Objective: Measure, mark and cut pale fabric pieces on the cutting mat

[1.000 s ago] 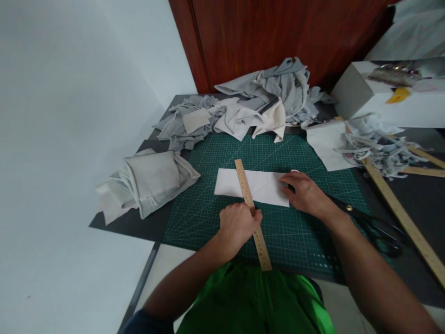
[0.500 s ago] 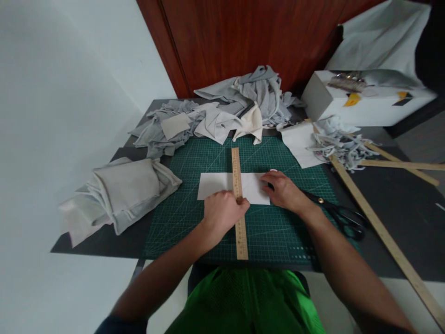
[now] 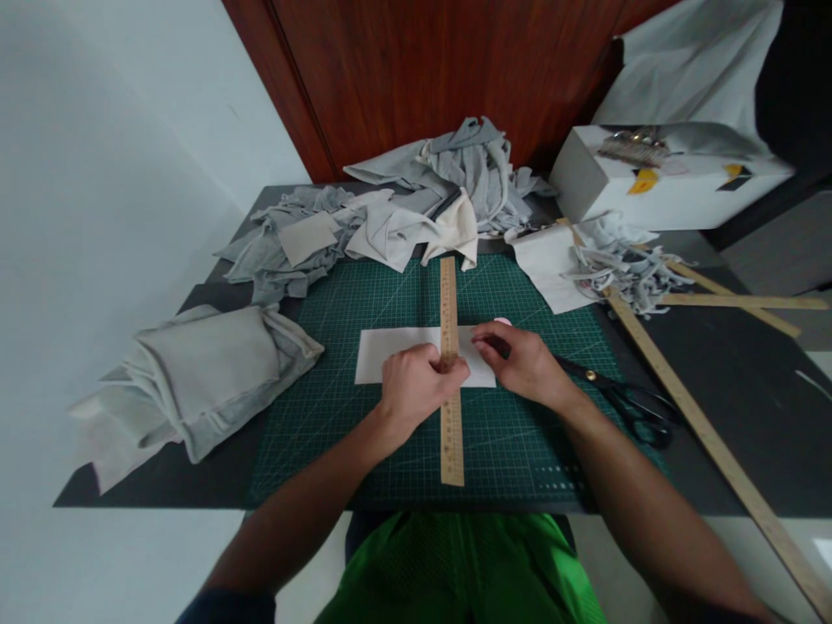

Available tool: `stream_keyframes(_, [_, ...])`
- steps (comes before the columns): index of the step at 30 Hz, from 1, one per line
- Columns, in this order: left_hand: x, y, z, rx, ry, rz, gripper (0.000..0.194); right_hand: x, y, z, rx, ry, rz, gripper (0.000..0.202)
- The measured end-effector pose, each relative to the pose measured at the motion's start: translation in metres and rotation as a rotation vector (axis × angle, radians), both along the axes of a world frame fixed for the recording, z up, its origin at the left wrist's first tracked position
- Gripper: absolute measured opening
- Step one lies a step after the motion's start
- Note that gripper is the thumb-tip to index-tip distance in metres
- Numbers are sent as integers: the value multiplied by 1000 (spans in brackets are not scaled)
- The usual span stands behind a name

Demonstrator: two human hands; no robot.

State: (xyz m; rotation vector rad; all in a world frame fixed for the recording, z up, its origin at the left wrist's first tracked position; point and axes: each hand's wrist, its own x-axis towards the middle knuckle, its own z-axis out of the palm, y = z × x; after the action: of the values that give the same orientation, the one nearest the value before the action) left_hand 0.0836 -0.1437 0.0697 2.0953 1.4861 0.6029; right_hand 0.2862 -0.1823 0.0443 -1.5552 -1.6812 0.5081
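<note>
The short wooden ruler point(image 3: 452, 446) has slid toward the right end of the white rectangular piece point(image 3: 377, 355) since the earlier frames, and its slant has straightened. Its near end lies close to the front edge of the desk point(image 3: 747, 390). The left hand point(image 3: 419, 381) is closed on the ruler, thumb laid over it. The right hand point(image 3: 523, 362) is loosely curled above the piece's right end; whether it pinches anything, I cannot tell. Beside the right forearm lie black scissors point(image 3: 627, 399), with a long wooden strip point(image 3: 713, 442) farther right. The white piece lies flat on a green gridded mat point(image 3: 390, 299), under the ruler. A pink object point(image 3: 503, 321) shows just beyond the right hand. Left of the mat is folded pale cloth point(image 3: 208, 364). Farther back are heaped grey scraps point(image 3: 468, 165) and a white box point(image 3: 682, 192).
</note>
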Motion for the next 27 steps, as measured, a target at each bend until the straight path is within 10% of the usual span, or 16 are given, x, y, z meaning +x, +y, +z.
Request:
stream_keyframes(8, [-14,26,0,-449,-788,163,30,69,-2,1,-200,-555,-167,16])
stream_keyframes(16, [-16,35,-4,-512,-1095,172,37,87,1,2,-500,-512,-269,14])
stream_keyframes(27, [-11,26,-9,-680,-1098,75,42,81,6,0,63,-510,-538,24])
